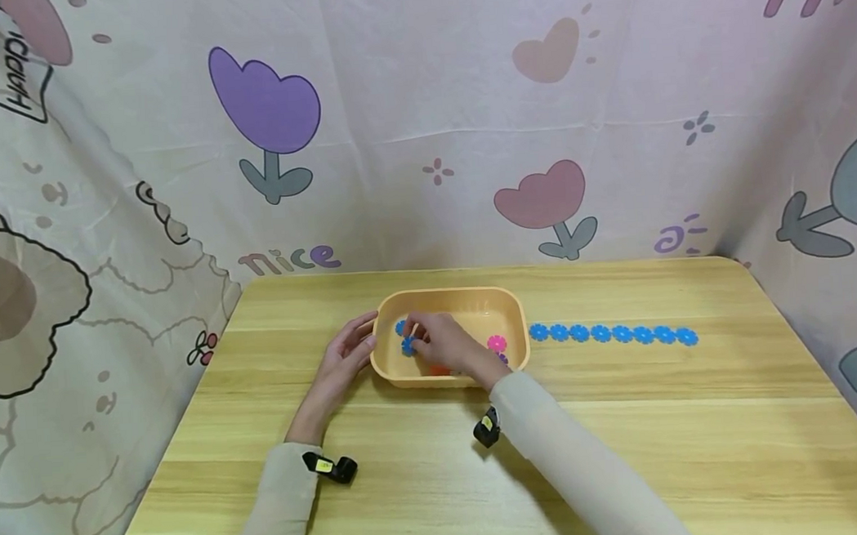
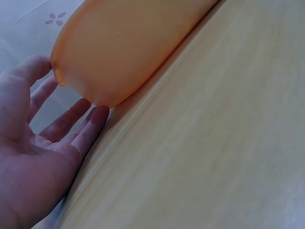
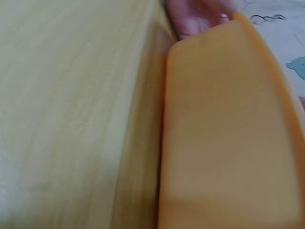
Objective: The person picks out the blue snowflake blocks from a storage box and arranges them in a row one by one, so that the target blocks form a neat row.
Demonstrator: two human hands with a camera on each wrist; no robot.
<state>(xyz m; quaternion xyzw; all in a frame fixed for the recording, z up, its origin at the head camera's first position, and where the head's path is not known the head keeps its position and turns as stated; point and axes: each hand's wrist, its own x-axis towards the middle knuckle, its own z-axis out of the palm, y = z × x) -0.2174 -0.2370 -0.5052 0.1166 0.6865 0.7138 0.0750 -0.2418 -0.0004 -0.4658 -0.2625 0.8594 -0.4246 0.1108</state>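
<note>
An orange plastic basin (image 1: 453,380) stands on the table with several flower-shaped pieces inside. My left hand (image 1: 347,358) touches the basin's left end. In the left wrist view, the thumb meets the rim and loosely extended fingers (image 2: 64,121) rest against the outer wall. Inside the basin, my right hand (image 1: 444,344) pinches a blue flower-shaped piece (image 1: 408,346) between thumb and index finger. Another blue piece (image 1: 401,327) lies just behind it. A pink piece (image 1: 497,343) lies toward the basin's right end. The basin's wall hides the right hand in the right wrist view.
A row of several blue flower-shaped pieces (image 1: 601,334) extends rightward from the basin along the wooden table (image 1: 413,497). Under the right hand show part of an orange-red piece (image 1: 440,371) and a purple one (image 1: 504,359). A printed curtain (image 1: 403,97) hangs behind the table.
</note>
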